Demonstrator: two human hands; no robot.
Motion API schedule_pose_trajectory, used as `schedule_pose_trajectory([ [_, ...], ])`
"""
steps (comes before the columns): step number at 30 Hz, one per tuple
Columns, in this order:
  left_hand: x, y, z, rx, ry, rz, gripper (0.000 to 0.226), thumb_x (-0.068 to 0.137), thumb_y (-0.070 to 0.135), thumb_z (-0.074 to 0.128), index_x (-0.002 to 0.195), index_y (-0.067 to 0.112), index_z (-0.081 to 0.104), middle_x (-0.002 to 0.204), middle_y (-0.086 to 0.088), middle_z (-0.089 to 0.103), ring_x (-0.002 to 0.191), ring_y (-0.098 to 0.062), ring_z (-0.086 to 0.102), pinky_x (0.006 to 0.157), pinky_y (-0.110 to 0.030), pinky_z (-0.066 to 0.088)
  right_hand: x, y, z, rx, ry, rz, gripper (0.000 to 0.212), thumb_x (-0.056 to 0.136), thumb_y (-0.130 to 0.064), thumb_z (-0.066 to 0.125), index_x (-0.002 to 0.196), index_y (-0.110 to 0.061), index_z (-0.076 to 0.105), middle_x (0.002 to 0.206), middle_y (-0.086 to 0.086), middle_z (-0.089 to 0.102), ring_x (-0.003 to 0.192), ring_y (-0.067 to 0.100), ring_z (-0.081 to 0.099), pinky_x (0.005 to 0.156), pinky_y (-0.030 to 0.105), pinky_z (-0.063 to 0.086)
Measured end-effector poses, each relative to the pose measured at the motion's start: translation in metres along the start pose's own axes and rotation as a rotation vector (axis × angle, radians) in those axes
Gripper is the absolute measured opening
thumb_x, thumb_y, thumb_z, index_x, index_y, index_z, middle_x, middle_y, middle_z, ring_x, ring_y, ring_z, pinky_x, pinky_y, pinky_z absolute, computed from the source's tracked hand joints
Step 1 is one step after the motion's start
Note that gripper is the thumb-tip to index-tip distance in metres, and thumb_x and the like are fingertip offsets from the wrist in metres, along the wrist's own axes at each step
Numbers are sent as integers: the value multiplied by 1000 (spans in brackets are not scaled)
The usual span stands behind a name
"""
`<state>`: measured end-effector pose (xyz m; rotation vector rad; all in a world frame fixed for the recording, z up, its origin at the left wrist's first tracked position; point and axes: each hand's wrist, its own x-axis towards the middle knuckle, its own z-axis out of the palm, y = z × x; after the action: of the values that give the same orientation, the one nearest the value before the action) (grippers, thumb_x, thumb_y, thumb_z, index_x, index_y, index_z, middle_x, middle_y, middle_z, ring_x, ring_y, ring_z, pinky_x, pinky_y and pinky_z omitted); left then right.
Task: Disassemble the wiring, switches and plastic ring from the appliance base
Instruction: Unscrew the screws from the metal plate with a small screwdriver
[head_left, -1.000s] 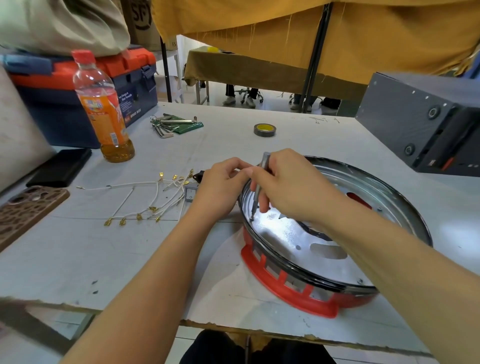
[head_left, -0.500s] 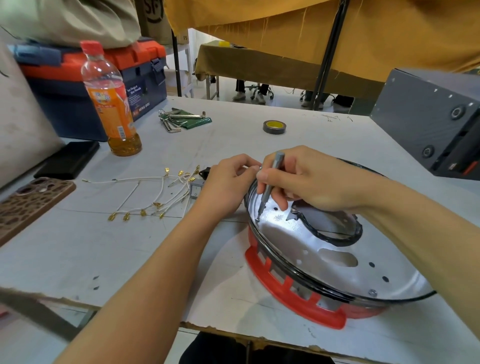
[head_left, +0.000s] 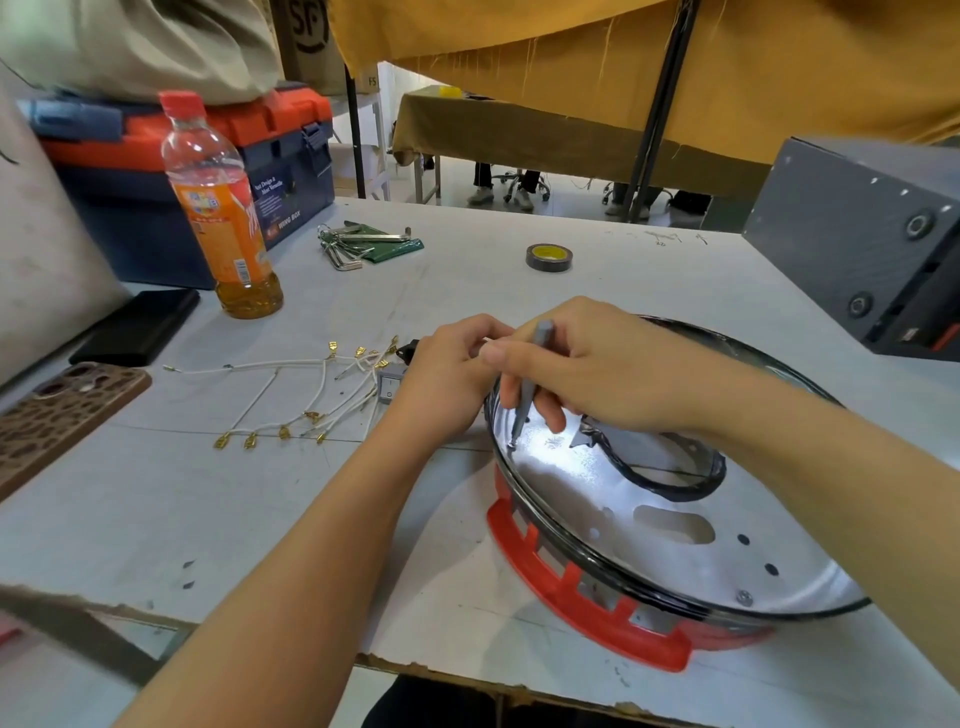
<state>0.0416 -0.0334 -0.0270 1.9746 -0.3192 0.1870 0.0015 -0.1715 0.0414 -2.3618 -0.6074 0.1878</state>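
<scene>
The appliance base (head_left: 649, 525) lies on the white table (head_left: 156, 519) near its front edge, a shiny metal pan with a dark rim, tilted over a red plastic ring (head_left: 582, 603) that shows along its near side; a black ring-shaped piece (head_left: 670, 478) rests inside the pan. The right hand (head_left: 587, 369) curls its fingers round a slim grey screwdriver (head_left: 527, 395), held nearly upright with its tip down on the pan floor just inside the left rim; the left hand (head_left: 447, 379) sits at the outer left rim with its fingers bent, pressed close to the right thumb, and it seems to grip the rim, though the fingertips are hidden. Just left of that hand lies a small grey switch (head_left: 388, 387); beside it spreads a bundle of white wires (head_left: 291, 395) with brass terminals, flat on the table. Farther left lie a black phone (head_left: 137, 327) and a patterned brown phone case (head_left: 62, 415); behind them stands an orange drink bottle (head_left: 221, 218) before a blue and orange toolbox (head_left: 208, 166); a set of hex keys (head_left: 358, 241) and a roll of tape (head_left: 549, 257) lie mid-table; a grey box (head_left: 872, 249) stands at the far right.
</scene>
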Motion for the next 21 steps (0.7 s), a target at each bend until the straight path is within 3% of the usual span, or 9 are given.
schedule_pose_trajectory([
  [4,0,0,2,-38,12,-19,21,88,16,53,77,30,64,63,5,61,53,-1,48,53,-16,38,-1,7,11,19,255,99,36,94,-30,55,75,-2,68,47,1,62,39,1,47,42,10,37],
  [8,1,-1,3,-51,24,-45,16,93,16,53,90,18,68,68,1,64,55,-5,51,54,-18,40,-5,7,17,114,360,122,26,89,-22,63,74,-1,65,49,4,64,38,4,47,37,15,37],
  [15,-1,1,3,-48,6,-28,17,91,11,51,87,19,65,73,-4,65,66,-14,56,64,-28,44,-6,0,21,-14,322,85,29,93,-22,57,72,-4,63,50,6,65,39,2,54,42,9,40],
  [21,-2,1,1,-31,-11,-3,31,88,8,48,69,30,57,51,11,54,47,1,44,48,-14,32,-2,2,21,-30,255,88,27,98,-23,48,76,-10,55,50,0,62,43,1,53,43,11,40],
])
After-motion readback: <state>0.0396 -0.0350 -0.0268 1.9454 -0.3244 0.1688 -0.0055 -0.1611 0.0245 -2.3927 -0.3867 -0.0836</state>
